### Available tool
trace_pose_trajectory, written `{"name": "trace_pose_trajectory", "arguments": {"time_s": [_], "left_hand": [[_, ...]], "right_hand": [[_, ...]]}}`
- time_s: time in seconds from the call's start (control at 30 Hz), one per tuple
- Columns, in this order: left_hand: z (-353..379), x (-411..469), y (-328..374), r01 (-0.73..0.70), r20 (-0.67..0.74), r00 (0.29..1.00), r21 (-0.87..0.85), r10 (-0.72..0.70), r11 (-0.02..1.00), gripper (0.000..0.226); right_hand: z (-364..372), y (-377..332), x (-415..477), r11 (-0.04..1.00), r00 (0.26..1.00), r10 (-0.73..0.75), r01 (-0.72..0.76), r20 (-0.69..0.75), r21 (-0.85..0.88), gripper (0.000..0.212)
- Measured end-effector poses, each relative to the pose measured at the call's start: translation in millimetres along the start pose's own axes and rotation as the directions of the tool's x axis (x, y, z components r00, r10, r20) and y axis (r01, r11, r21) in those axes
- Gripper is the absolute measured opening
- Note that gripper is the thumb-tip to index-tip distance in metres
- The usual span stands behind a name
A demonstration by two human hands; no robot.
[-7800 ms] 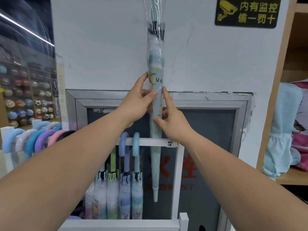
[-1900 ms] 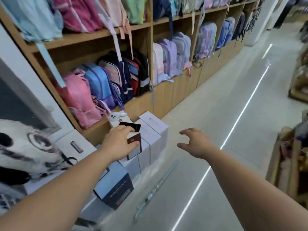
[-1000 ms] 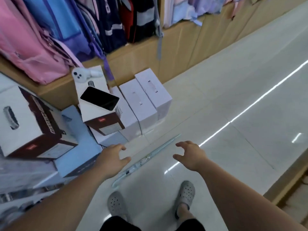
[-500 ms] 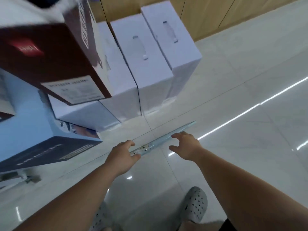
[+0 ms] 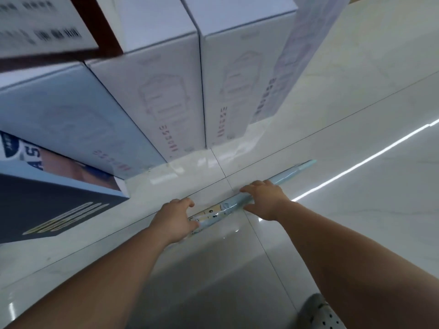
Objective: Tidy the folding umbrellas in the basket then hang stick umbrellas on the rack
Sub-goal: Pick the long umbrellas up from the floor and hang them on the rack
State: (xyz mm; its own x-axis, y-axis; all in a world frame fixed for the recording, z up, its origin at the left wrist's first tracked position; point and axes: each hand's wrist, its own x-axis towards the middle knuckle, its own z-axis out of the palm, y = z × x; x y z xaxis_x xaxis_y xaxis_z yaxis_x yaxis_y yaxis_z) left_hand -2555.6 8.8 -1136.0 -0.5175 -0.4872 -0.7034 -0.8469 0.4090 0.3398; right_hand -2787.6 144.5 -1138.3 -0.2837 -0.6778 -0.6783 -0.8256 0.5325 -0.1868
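Crouched low. Pale-blue stick umbrella [image 5: 213,213], long and thin and sealed in a clear plastic sleeve, lies flat on the glossy white tiled floor [image 5: 344,233]. It runs slantwise between and under both hands.

Left hand [image 5: 175,219]: curled round the thicker, printed part of the umbrella, fingers on the far side, thumb on the near side. Reads as a grasp.

Right hand [image 5: 266,200]: laid over the shaft further toward the tip, fingers arched across to the far side, thumb on the near side. Cannot tell whether it has closed on the shaft or only rests there.

The narrow tip end [image 5: 308,163] sticks out past the right hand. The handle end is hidden under and behind the left hand.

Just beyond the fingertips stand tall white cardboard boxes [image 5: 171,91]. A dark navy box with gold lettering [image 5: 47,210] sits off to the outside of the left hand. A grey perforated clog [image 5: 320,314] shows near the right elbow.

Handling, as a judgement:
- Likely light, with a stiff rod through the length, so it should come up in one piece without sagging.
- The plastic sleeve looks slick and loose. A pinch on the film alone could slide or strip the wrap.
- Better to close right round the body, where the folded canopy gives bulk. That is about where the left hand sits.
- The tip end is thin and gives little purchase. The right hand is best used to steady and steer.
- Lying flush on smooth tile, it may roll or skate away from the fingers. Getting fingertips under it is the fiddly part.
- The boxes are close to the far side, so lift it toward the body.
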Motion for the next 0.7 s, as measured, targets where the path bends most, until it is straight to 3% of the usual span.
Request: {"name": "trace_pose_trajectory", "arguments": {"time_s": [0.17, 0.43, 0.7], "left_hand": [[37.2, 19.5, -12.3, -0.013, 0.044, 0.999, 0.072, 0.01, 0.997, 0.063], [56.0, 26.4, -26.9, -0.026, -0.075, 0.996, 0.182, 0.041, 0.983, 0.04], [58.5, 29.6, -28.2, -0.077, -0.004, 0.997, 0.242, 0.081, 0.967, 0.029]], "right_hand": [[23.3, -2.4, 18.8, 0.999, 1.0, 0.001, -0.001, -0.008, -0.05, 0.05], [33.1, 1.4, 21.3, 1.0, 0.998, 0.01, -0.01, -0.062, -0.005, 0.048], [46.7, 6.2, 35.9, 0.998, 0.991, -0.021, 0.013, -0.13, -0.065, 0.031]]}}
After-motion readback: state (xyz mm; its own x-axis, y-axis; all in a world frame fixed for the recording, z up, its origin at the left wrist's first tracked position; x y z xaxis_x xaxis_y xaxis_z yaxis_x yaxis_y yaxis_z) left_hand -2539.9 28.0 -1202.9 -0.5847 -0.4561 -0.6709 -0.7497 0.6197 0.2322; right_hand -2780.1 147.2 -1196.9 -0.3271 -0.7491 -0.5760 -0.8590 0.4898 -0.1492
